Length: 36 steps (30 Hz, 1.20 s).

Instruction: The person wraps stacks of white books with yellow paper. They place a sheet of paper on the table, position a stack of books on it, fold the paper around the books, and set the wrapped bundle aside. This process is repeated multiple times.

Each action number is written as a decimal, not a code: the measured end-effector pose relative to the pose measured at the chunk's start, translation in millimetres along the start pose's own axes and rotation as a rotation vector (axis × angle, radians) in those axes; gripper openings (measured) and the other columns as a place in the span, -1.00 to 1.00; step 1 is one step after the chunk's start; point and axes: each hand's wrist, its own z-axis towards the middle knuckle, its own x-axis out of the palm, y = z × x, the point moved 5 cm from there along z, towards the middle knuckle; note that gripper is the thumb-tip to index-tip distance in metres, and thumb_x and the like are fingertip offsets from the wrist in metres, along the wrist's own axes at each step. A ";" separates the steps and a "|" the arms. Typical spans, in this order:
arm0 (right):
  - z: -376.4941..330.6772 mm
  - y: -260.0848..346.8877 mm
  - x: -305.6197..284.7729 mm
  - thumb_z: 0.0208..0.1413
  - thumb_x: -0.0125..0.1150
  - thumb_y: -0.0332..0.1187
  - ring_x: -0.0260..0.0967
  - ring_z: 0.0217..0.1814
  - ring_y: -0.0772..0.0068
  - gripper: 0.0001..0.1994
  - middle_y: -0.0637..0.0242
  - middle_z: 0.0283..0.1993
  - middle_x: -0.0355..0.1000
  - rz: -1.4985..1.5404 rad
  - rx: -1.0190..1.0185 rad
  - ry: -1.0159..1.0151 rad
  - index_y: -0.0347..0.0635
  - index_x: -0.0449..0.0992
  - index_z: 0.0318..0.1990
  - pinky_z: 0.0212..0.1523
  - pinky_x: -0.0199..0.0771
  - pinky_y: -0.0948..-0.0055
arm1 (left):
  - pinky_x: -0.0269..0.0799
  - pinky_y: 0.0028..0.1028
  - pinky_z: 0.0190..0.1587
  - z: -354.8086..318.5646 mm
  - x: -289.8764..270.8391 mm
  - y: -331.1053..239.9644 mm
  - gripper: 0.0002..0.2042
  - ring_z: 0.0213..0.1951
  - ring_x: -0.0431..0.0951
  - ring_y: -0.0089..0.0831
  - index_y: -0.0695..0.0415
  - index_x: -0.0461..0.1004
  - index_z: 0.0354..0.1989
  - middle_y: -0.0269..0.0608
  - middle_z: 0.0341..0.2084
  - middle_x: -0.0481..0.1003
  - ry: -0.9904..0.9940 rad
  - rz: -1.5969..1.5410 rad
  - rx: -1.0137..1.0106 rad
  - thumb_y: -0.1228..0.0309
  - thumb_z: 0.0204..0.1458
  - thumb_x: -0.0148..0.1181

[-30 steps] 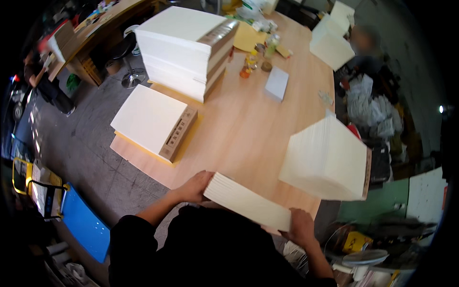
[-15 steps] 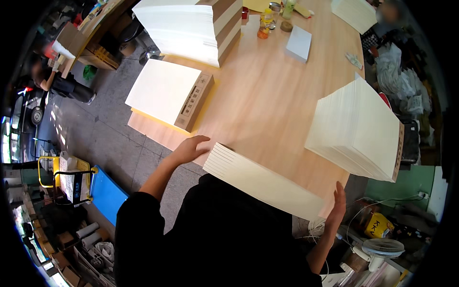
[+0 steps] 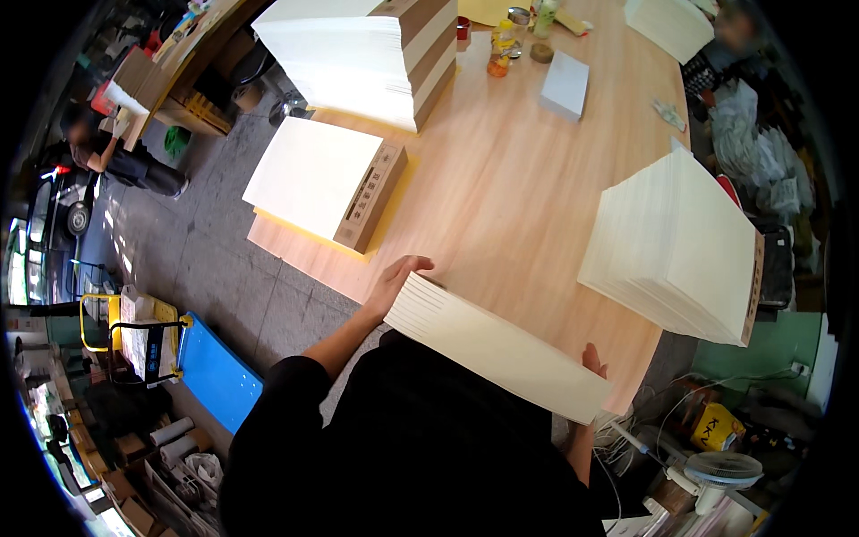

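Observation:
A long stack of cream paper pads (image 3: 497,347) stands at the near table edge, close to my body, with several layer lines at its left end. My left hand (image 3: 400,285) is pressed against that left end, its fingers bending round the far corner. At the opposite end, my right hand (image 3: 594,361) clasps the stack from the right. Its fingertips show above the far side, while the palm is partly hidden by the paper.
A brown-spined paper block (image 3: 313,183) lies on a yellow sheet to the left, before a taller stack (image 3: 344,67). Another big stack (image 3: 671,242) stands right. A white box (image 3: 564,85) and bottles (image 3: 501,55) sit farther back. A blue trolley (image 3: 219,371) is on the floor.
Both hands have moved inward to the ends of the stack, the left one rightward and the right one leftward. Half a second ago they were apart from it.

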 end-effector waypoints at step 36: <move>0.4 110.0 88.5 -0.18 0.49 -0.36 0.41 0.07 0.20 -0.51 0.15 -0.02 0.50 -1.090 -0.010 0.309 -0.31 0.52 -0.03 0.03 0.43 0.24 | 0.39 -0.28 0.12 -28.9 -36.1 -96.4 -0.15 0.03 0.47 -0.05 0.25 0.21 0.21 0.08 0.00 0.39 0.251 0.901 0.357 0.37 -0.38 0.47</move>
